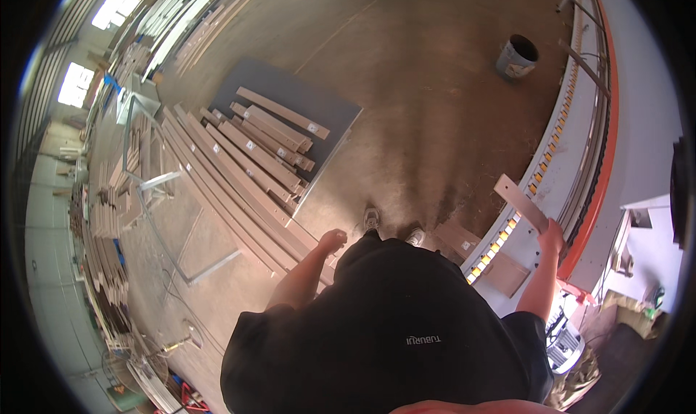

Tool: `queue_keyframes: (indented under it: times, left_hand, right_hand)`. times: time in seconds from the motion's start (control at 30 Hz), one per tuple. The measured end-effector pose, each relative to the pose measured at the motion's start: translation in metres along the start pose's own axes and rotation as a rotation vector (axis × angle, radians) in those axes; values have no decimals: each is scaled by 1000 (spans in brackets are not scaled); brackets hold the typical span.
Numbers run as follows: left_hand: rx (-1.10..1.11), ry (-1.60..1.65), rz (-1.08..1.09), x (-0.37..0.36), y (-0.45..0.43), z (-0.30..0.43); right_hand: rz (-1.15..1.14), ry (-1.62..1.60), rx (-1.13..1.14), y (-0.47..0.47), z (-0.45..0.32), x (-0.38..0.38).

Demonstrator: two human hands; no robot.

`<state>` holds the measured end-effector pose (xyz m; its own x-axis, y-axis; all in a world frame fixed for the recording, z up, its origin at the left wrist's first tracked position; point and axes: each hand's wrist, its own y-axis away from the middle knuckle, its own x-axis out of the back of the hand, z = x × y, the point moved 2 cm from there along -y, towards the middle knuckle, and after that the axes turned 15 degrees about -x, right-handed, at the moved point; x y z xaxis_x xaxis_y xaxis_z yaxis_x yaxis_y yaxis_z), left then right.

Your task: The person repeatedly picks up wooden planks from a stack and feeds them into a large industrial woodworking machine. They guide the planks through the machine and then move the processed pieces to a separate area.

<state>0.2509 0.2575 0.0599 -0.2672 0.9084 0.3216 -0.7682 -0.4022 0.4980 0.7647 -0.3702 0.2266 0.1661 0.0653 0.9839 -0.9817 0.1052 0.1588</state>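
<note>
My right hand (552,237) grips one end of a short flat wood-toned strip (522,202), which has a small hole near its far end. The strip is held over the white bed of a long machine (549,180), above its row of yellow-and-white rollers (503,237). My left hand (331,241) hangs at my left side with its fingers curled and nothing visible in it. Close to it lie long wood-toned boards (239,196), several with small white labels. A flat wood-toned panel (505,272) rests on the machine bed near my right forearm.
Shorter labelled pieces (272,128) lie on a dark grey sheet (342,117). A metal frame (215,264) stands at left. A bucket (519,60) sits on the floor ahead. Another labelled panel (457,234) lies by my feet, beside the machine. Boards are stacked along the left wall.
</note>
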Motion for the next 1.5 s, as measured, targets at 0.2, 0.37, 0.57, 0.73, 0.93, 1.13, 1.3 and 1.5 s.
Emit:
queue_keyframes:
  times: [0.2, 0.37, 0.57, 0.73, 0.93, 1.13, 1.3, 1.5]
  left_hand:
    - [-178, 78, -155, -45, -22, 133]
    - [-290, 445, -484, -99, -50, 209]
    - [-334, 473, -783, -130, -48, 288]
    - [45, 1043, -588, -128, -45, 290]
    - [128, 1242, -95, -73, -87, 217]
    - [135, 1394, 179, -15, -110, 159]
    - [-74, 1385, 78, 21, -67, 217]
    - [-5, 1401, 271, 74, -81, 172]
  right_hand:
    - [-146, 143, -108, 83, -30, 59]
    - [-144, 121, -7, 128, -43, 67]
    - [-195, -232, 198, 211, -212, 112]
    - [-132, -306, 508, 252, -332, 108]
    - [-267, 1, 550, 248, -333, 128]
    - [-321, -68, 669, 260, -396, 138]
    - [-270, -84, 800, 290, -526, 99]
    - [-354, -104, 845, 298, -575, 65]
